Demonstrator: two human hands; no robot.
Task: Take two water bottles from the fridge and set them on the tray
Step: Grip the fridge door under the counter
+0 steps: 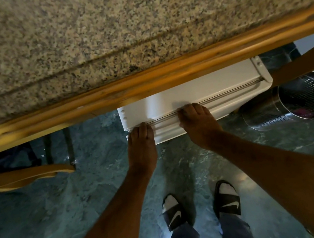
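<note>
A small white fridge stands under the counter, seen from above, its door closed against the body along a thin seam. My left hand rests on the door's top edge near the left corner, fingertips curled at the seam. My right hand lies on the door's top edge further right, fingers hooked over the same seam. No water bottle and no tray are in view.
A speckled granite counter with a wooden rim overhangs the fridge. A perforated metal bin stands right of the fridge. A wooden chair sits at the left. My feet in black slides stand on the dark stone floor.
</note>
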